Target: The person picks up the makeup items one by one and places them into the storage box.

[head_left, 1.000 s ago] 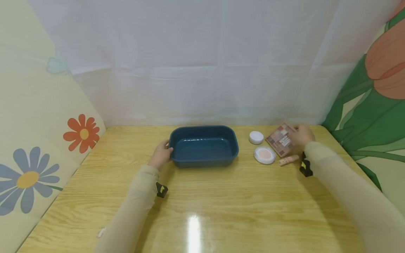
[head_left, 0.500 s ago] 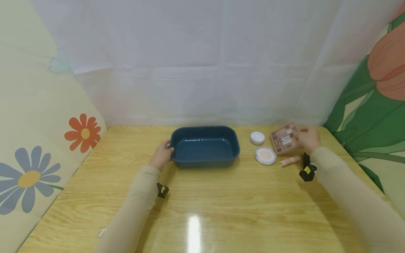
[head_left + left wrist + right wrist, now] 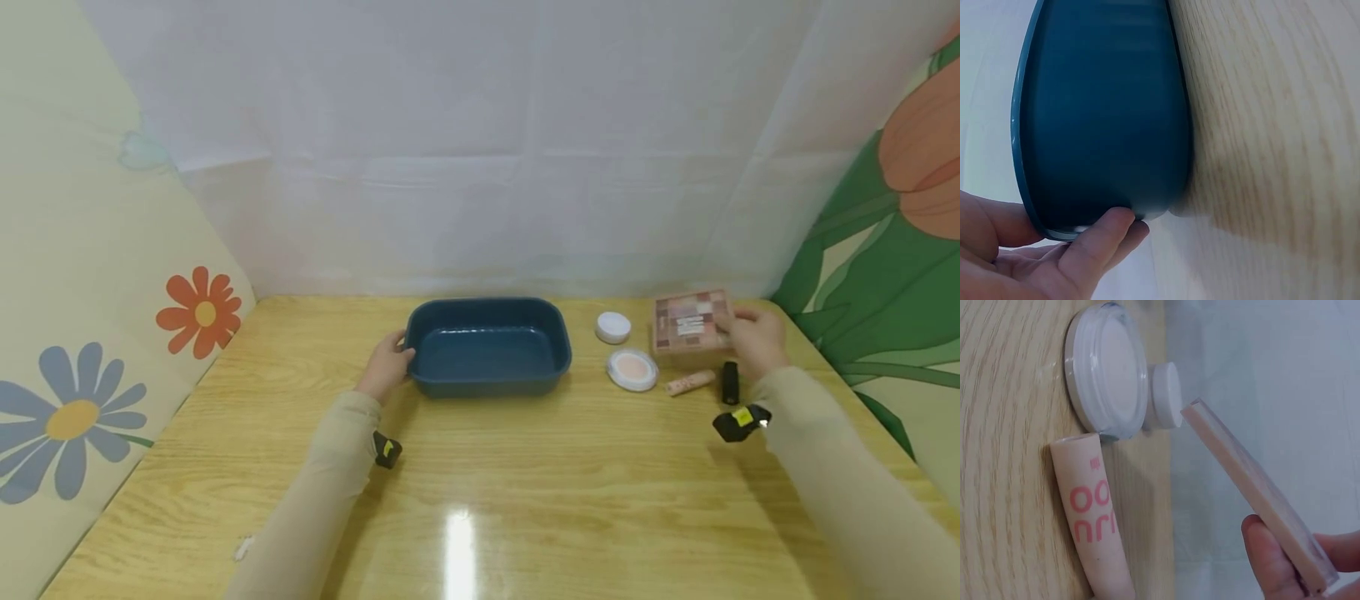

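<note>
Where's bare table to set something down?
Widest: the table in front of the blue tub, between the sleeves. Another patch lies left of the left hand, up to the flowered backdrop. A narrow strip separates tub and white jar. Crowded: right of that, among compact, pink tube and black object, near the palette in the right hand.

Seen from your head, your right hand (image 3: 759,340) hides the right end of the palette (image 3: 688,321), whose print is too small to read. Your right wrist view shows it nearly edge-on, that print lost, and crops your hand and the tube (image 3: 1092,515) at the bottom. Your left wrist view cuts off part of your left hand (image 3: 385,367) and the bin's (image 3: 487,388) far end. You can't identify the small black thing (image 3: 731,383) or white fleck (image 3: 243,547).
</note>
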Available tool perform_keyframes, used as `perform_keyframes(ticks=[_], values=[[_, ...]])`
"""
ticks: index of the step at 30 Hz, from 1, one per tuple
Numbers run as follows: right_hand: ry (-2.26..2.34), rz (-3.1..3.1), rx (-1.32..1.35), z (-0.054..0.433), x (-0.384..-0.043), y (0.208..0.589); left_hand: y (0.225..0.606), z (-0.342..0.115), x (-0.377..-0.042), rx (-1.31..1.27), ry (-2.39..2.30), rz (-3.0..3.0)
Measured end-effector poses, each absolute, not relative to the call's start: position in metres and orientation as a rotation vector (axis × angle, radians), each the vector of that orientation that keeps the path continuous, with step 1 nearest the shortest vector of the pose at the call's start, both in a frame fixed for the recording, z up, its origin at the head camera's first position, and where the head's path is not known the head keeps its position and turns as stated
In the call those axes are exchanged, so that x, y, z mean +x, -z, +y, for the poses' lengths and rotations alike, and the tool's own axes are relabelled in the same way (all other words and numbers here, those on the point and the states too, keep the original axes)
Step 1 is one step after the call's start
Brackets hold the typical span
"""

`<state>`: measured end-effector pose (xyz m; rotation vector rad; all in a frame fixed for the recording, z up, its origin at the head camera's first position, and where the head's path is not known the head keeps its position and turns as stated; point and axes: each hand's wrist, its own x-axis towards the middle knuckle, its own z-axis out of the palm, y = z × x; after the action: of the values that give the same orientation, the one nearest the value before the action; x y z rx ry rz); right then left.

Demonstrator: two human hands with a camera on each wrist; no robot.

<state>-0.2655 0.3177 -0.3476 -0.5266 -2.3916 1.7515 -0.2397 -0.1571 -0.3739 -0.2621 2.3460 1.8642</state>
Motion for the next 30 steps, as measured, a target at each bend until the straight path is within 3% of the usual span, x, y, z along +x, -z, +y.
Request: perform_keyframes(ticks=[12,30], values=[[-2.151,-2.024,-0.531,0.316,-0.255,0.347,0.374,-0.156,-0.239,-0.260,-1.861,2.355],[-2.327,-1.792,-0.509,0.302,-0.246,0.344,0.375,-0.157,-0.238,-0.253,-1.853,2.372]])
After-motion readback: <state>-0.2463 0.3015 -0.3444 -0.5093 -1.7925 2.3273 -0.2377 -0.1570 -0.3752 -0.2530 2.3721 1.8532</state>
